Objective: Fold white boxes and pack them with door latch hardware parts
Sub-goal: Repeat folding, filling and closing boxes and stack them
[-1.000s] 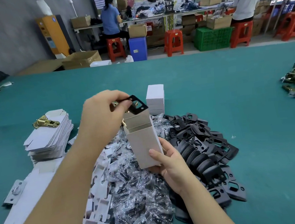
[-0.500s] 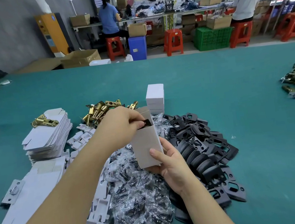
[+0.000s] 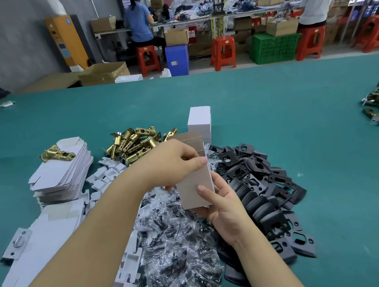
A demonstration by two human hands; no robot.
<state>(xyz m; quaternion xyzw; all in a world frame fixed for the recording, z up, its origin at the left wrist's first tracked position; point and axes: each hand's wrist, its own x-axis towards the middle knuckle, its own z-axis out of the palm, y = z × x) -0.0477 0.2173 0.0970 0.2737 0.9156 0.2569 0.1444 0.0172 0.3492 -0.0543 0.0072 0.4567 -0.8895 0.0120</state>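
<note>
1. White box (image 3: 195, 188) is upright above the bagged screws (image 3: 172, 248).
2. Your right hand (image 3: 225, 208) cups its base, thumb curled on the front.
3. Your left hand (image 3: 174, 162) pinches its top edge.

A big green table (image 3: 275, 113) fills the near part of the room. Far behind it is a grey wall (image 3: 4, 42) on the left, with a yellow machine (image 3: 66, 41) beside it. Red stools (image 3: 222, 52), a blue stool (image 3: 177, 59) and a green crate (image 3: 272, 47) stand on the pale floor (image 3: 241, 64) by a long far workbench (image 3: 215, 16).
</note>
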